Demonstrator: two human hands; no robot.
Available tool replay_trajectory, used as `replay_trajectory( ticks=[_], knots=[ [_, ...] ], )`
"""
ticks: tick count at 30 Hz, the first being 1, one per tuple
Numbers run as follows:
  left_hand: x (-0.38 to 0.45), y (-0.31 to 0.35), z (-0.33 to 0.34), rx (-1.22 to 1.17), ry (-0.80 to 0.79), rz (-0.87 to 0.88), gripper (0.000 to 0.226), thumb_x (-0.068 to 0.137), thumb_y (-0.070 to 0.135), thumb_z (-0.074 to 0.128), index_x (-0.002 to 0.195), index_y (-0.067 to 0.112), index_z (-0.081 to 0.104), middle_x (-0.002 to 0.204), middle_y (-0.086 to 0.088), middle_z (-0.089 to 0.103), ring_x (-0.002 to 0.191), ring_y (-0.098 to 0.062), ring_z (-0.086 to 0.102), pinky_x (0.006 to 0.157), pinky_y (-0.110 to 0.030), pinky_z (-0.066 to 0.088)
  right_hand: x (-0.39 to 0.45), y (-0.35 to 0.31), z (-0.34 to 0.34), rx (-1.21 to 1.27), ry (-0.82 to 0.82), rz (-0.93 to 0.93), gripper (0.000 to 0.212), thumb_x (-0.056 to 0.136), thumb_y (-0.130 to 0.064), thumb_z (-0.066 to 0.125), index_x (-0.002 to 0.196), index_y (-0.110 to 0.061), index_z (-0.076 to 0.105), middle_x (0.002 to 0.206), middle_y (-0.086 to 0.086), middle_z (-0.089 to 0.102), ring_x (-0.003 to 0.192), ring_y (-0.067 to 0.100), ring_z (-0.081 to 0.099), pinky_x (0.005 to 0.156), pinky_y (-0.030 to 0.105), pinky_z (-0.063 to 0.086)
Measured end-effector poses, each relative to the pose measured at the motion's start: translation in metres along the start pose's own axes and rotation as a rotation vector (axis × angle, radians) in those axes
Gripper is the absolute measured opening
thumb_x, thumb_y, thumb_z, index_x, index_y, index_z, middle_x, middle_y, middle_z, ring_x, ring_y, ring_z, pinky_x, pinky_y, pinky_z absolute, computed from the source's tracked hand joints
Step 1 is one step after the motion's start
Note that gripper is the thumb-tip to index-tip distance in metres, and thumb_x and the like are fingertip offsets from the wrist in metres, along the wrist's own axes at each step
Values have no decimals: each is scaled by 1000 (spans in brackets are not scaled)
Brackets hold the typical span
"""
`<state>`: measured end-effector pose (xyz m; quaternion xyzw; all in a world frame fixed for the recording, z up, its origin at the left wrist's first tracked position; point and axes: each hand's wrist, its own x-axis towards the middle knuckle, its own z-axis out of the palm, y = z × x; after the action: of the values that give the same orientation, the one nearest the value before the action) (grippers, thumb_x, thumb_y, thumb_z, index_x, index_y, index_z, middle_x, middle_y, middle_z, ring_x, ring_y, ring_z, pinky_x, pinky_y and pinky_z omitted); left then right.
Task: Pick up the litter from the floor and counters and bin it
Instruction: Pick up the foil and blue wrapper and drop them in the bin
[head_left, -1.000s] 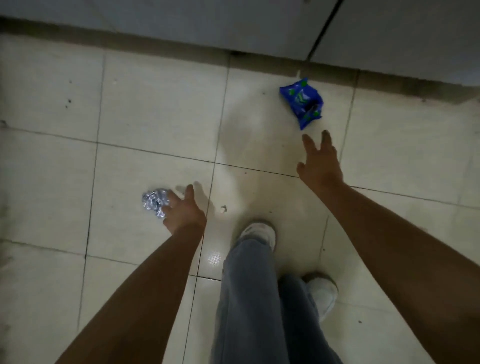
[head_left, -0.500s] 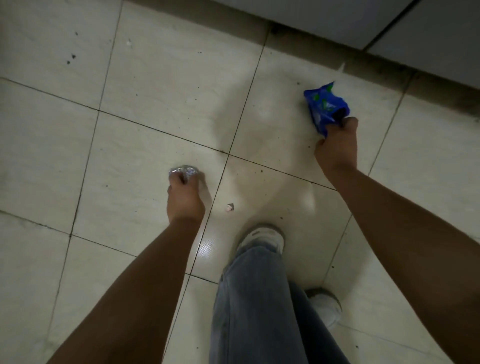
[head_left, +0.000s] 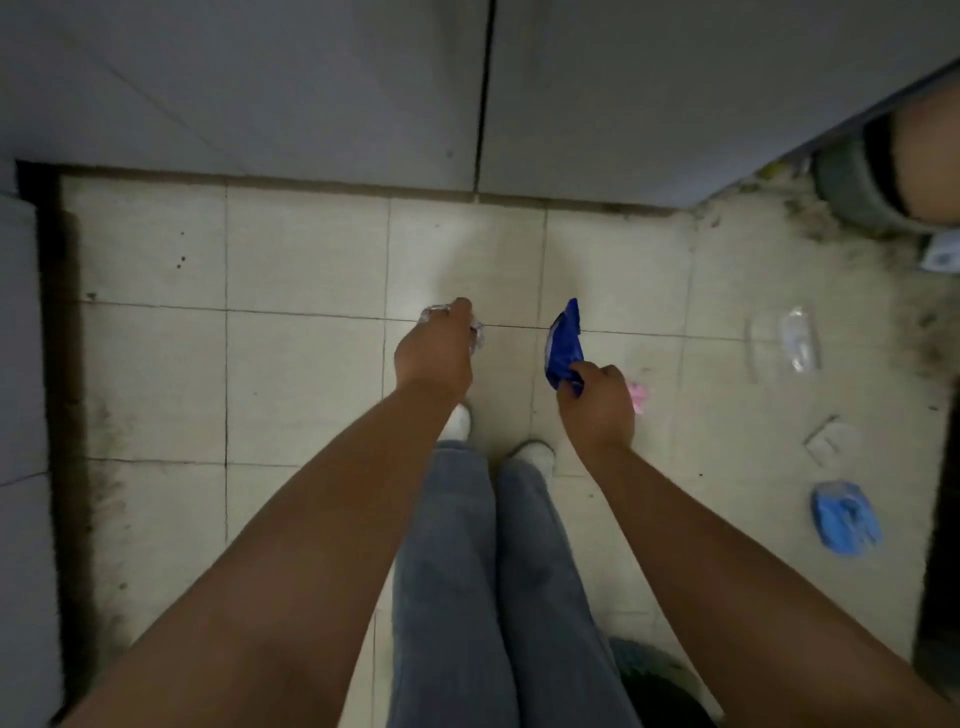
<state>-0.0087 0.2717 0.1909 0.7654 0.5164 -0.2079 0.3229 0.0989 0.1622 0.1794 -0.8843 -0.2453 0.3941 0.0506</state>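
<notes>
My left hand (head_left: 434, 348) is closed around a crumpled silver foil wrapper (head_left: 475, 332), whose edges stick out past my fingers. My right hand (head_left: 597, 400) grips a blue snack wrapper (head_left: 565, 340) by its lower end, and the wrapper stands up above my fist. Both hands are held above the tiled floor (head_left: 301, 384), in front of my legs. More litter lies on the floor to the right: a pink scrap (head_left: 638, 396) beside my right hand, a clear plastic wrapper (head_left: 797, 340), a small clear packet (head_left: 831, 441) and a crumpled blue piece (head_left: 844, 517).
Grey cabinet doors (head_left: 363, 93) run along the far side, and another cabinet face (head_left: 21, 415) stands at the left. A grey round container (head_left: 857, 182) sits in the dirty back-right corner. A dark round object (head_left: 660, 686) shows at the bottom, behind my legs.
Both hands have lifted off the floor with the wrappers in them and drawn closer together. The view has pulled back, showing the cabinets and more litter on the right.
</notes>
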Motion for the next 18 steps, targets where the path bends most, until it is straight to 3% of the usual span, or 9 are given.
replay_trajectory(
  ticks=[5, 8, 11, 18],
  knots=[
    [-52, 89, -41, 454, 8, 215, 28, 93, 3, 49, 120, 6, 51, 114, -14, 65, 110, -32, 57, 82, -34, 45, -60, 18, -78, 214, 173, 86, 31, 95, -11, 46, 123, -3, 58, 119, 24, 55, 101, 35, 58, 75, 30, 43],
    [-86, 144, -34, 711, -7, 348, 26, 93, 8, 51, 119, 8, 52, 112, -13, 67, 114, -30, 52, 95, -39, 45, -95, 45, -102, 452, 338, 241, 32, 95, -12, 46, 123, -5, 58, 119, 23, 55, 100, 32, 57, 71, 22, 35],
    [-136, 192, -2, 819, -36, 588, 31, 89, 3, 52, 120, 8, 53, 114, -12, 65, 116, -29, 50, 97, -37, 42, -149, 95, -101, 648, 444, 456, 33, 95, -13, 45, 126, -8, 56, 121, 20, 55, 93, 28, 55, 67, 12, 27],
    [-290, 231, 146, 918, -304, 1084, 31, 94, 8, 48, 125, 8, 50, 126, -11, 59, 121, -28, 49, 94, -33, 43, -322, 256, -19, 958, 562, 1023, 33, 93, -15, 47, 124, -6, 57, 120, 21, 59, 104, 32, 59, 76, 24, 37]
  ],
)
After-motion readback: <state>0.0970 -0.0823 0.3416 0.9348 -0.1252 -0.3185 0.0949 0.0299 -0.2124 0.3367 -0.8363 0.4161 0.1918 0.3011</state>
